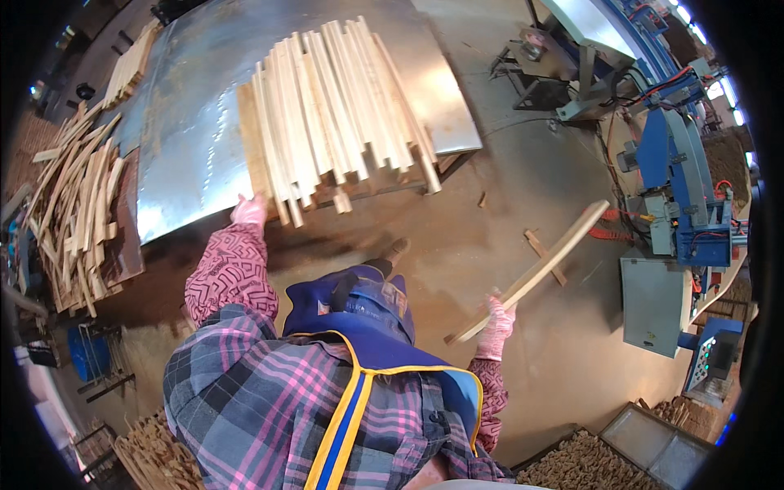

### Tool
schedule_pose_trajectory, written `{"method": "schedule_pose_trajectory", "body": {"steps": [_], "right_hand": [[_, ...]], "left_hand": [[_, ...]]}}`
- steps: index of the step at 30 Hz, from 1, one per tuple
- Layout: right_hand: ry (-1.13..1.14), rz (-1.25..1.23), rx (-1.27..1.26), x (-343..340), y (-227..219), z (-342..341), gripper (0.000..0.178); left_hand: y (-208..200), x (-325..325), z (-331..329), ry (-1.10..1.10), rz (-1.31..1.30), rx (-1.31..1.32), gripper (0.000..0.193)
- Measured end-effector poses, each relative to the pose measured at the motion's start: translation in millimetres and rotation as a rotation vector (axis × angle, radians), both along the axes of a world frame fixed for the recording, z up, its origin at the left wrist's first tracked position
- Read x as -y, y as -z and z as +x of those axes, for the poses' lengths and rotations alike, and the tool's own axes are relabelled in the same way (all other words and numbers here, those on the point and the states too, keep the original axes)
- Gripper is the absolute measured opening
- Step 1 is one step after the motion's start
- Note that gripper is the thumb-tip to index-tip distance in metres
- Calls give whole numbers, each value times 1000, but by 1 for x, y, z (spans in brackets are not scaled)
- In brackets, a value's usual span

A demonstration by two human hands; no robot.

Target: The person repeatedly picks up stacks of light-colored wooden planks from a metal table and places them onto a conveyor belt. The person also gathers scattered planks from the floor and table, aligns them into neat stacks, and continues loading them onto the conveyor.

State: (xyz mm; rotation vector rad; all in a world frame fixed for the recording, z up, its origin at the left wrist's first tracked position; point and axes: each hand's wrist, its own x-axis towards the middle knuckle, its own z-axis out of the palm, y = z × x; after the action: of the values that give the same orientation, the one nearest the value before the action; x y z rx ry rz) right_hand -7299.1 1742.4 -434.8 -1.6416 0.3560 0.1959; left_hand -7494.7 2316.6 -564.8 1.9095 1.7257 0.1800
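Observation:
My right hand (496, 325), in a pink-and-white glove, is closed around the lower part of a long wooden strip (549, 265). The strip slants up and away to the right above the floor. To the left, my gloved left hand (250, 211) grips the near end of a flat, darker wooden board (252, 139) at the table's front edge. That board lies along the left side of a row of pale wooden strips (327, 106). Their near ends are uneven, and several jut past the edge of the metal-topped table (188, 155).
A tangled heap of wood offcuts (77, 212) lies left of the table. On the floor at right is a small wooden cross-piece (545, 256). Blue machinery (678, 163) with a grey cabinet (651, 302) stands far right. Bins of wood pieces (584, 461) sit behind me.

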Motion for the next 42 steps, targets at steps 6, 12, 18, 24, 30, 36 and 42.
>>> {"method": "schedule_pose_trajectory", "body": {"steps": [6, 12, 18, 24, 30, 36, 42], "right_hand": [[-300, -201, -81, -12, -18, 95, 53], [-648, -305, 272, 23, 26, 217, 33], [-584, -52, -279, -54, 11, 346, 58], [-839, 69, -273, -161, -10, 426, 34], [-1177, 253, -270, -203, 31, 521, 43], [-1400, -123, -7, -277, 71, 493, 42], [-1560, -908, 658, -333, 171, 451, 42]], "left_hand": [[48, 16, 9, -595, -245, 219, 75], [-52, 38, 40, -417, -61, 300, 58], [-68, 38, 60, -315, -244, -30, 50], [-120, 82, 106, -610, 91, -385, 58], [-139, 206, 172, -401, 627, -458, 54], [-57, 419, 121, -518, 175, -457, 55], [-9, 488, 88, -663, -362, -254, 62]]}}
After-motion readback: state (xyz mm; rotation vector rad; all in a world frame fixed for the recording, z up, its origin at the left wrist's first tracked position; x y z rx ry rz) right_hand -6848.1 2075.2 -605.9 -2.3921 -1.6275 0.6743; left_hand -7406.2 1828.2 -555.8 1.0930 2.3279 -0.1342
